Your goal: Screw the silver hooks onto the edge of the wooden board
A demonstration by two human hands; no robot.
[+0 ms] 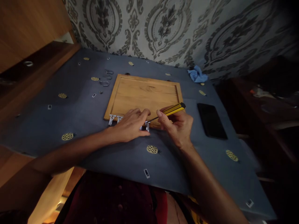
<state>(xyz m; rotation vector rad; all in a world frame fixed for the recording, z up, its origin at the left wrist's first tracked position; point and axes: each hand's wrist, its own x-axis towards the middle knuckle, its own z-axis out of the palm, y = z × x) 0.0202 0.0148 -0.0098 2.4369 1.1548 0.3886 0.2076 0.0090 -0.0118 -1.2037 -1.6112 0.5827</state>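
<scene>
A wooden board (144,93) with a raised frame lies flat on the table. Small metal brackets (112,119) sit along its near edge, part of the row hidden under my left hand (130,126). That hand rests on the board's edge, thumb and forefinger closed about another metal bracket (147,127). My right hand (178,124) grips a screwdriver (174,109) by its yellow and black handle. The thin shaft slants down to the left, and its tip is at the bracket beside my left fingers. Whether the tip sits in a screw is too small to tell.
Loose metal hooks or rings (104,83) and a tiny part (101,92) lie left of the board. A black phone (212,120) and a crumpled blue cloth (197,74) are on the right. A blue-grey pineapple-print cloth (88,109) covers the table, against a patterned wall (137,28).
</scene>
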